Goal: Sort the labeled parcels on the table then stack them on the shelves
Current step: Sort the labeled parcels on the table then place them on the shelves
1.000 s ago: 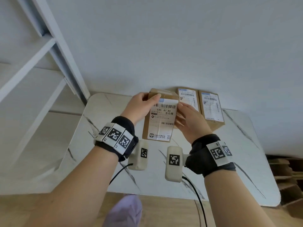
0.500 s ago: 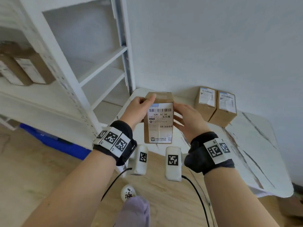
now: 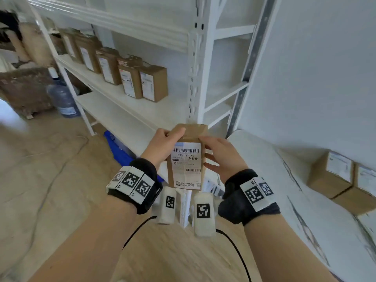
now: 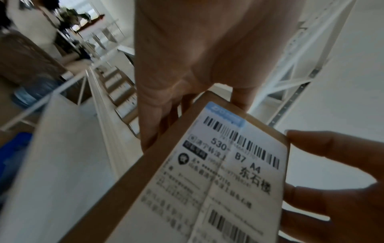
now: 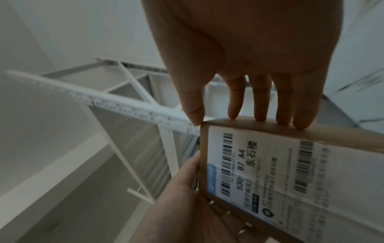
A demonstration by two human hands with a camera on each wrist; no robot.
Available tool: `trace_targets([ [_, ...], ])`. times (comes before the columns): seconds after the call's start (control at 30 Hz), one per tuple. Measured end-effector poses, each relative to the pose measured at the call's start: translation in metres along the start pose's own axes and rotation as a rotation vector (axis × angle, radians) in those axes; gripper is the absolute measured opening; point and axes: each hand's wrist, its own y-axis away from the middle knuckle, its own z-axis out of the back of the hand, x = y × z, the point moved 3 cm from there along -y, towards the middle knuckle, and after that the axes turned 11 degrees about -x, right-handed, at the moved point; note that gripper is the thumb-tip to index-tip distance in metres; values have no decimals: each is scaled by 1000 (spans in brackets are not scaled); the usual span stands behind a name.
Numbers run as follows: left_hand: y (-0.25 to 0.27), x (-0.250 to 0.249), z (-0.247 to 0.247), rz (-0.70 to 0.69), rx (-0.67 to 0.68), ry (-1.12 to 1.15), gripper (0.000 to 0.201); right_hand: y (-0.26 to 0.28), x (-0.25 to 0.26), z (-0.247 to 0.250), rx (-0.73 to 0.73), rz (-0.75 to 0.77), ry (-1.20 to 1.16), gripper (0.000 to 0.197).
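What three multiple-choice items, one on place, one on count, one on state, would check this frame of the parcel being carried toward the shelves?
1. Where is the held parcel?
A. On the table
B. In the air between both hands
C. On a shelf

2. How many parcels lie on the table?
A. Two
B. Four
C. None

3. How does the left hand meet the held parcel?
A. It hangs clear
B. A flat palm underneath
C. It grips the upper left edge

Answers: B, the left hand and right hand hold it above the floor; A, two sit side by side; C, its fingers curl over that edge.
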Motion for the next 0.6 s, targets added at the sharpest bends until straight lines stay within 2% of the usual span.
trace_targets([
  [0.13, -35, 4, 65, -2, -71, -2, 45, -4, 17, -77, 24, 34, 0, 38],
  [0.23, -67, -1, 101, -33, -74, 2, 45, -12, 32, -124, 0, 63, -44, 39],
  [0.43, -136, -19, 152, -86, 1, -18, 40, -46, 55, -202, -122, 81, -139, 40],
  [0.6, -187, -31, 169, -132, 104, -86, 38, -72, 67, -244, -215, 97, -177, 43],
])
